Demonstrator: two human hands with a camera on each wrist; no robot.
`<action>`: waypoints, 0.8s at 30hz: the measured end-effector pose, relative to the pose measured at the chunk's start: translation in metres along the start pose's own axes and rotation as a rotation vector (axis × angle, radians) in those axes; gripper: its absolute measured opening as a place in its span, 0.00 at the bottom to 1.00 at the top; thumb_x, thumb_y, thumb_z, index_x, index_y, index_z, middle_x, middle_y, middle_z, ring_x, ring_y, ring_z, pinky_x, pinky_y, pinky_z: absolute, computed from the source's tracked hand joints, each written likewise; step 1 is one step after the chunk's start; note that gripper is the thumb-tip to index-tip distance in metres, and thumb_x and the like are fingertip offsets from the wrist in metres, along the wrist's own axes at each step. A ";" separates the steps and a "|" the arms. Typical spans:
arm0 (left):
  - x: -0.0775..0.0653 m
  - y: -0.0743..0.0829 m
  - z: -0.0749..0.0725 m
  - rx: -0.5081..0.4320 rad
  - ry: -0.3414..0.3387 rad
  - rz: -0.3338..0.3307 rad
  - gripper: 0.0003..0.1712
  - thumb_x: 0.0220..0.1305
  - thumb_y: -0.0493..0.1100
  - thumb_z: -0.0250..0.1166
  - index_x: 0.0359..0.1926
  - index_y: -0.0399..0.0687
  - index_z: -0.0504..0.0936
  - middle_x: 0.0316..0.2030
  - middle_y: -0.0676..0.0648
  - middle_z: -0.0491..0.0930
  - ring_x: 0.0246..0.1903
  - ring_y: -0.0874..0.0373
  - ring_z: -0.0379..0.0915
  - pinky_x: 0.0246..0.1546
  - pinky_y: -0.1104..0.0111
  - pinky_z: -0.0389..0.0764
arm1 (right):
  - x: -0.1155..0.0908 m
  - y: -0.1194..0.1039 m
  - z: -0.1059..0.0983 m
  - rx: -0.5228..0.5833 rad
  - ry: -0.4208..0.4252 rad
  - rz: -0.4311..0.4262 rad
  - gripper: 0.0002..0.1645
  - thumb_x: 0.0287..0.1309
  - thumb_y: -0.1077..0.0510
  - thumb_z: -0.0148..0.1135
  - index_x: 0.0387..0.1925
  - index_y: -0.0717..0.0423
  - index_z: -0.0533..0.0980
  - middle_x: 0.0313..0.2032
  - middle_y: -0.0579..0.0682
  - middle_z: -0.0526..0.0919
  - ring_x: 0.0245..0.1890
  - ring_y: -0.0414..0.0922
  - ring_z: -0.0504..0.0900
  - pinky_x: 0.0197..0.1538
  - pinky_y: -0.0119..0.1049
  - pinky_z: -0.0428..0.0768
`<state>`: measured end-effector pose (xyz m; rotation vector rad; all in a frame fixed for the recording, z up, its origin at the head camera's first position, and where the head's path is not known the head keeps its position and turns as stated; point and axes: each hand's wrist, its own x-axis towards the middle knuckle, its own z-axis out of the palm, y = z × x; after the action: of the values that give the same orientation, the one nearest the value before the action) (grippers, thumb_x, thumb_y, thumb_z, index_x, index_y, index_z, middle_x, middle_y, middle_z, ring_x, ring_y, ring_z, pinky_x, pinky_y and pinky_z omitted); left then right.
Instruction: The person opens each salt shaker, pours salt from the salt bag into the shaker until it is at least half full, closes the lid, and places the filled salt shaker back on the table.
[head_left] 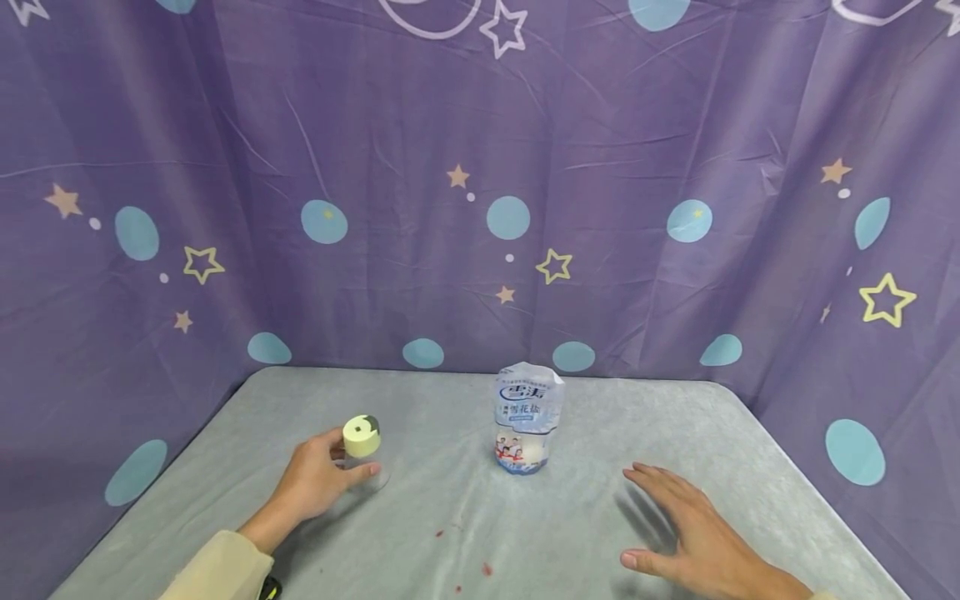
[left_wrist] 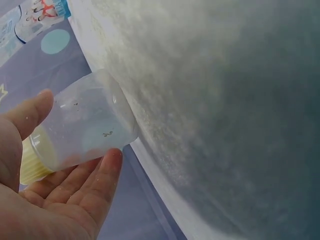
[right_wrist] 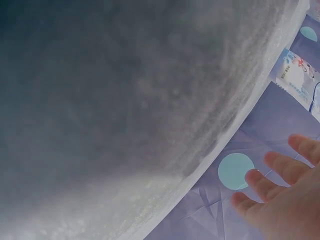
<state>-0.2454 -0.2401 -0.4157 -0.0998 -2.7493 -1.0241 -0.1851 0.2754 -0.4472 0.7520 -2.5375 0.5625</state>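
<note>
A clear plastic jar [left_wrist: 87, 120] with a ridged pale-yellow lid [head_left: 362, 437] stands at the left of the table. My left hand [head_left: 318, 475] is around it, thumb on the near side and fingers on the far side. In the left wrist view these fingers [left_wrist: 102, 182] lie fairly straight along the jar; whether the thumb touches it is unclear. My right hand [head_left: 693, 533] hovers at the table's right, fingers spread and nothing in them. Between the hands, farther back, a blue-and-white printed pouch [head_left: 525, 421] stands upright.
A grey cloth covers the table [head_left: 585, 500], with a few small red marks [head_left: 487, 569] near the front middle. A purple curtain [head_left: 600, 125] with stars and blue dots hangs behind and at both sides.
</note>
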 end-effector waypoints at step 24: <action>-0.014 0.015 0.006 -0.039 -0.030 -0.009 0.32 0.47 0.53 0.84 0.50 0.44 0.84 0.45 0.47 0.86 0.46 0.50 0.82 0.45 0.54 0.83 | 0.001 -0.004 0.000 -0.005 0.011 -0.040 0.57 0.41 0.31 0.80 0.73 0.39 0.68 0.68 0.40 0.73 0.66 0.53 0.72 0.63 0.35 0.54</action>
<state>-0.2304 -0.2243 -0.4135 -0.1097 -2.7594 -1.0869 -0.1837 0.2718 -0.4452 0.7945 -2.5072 0.5449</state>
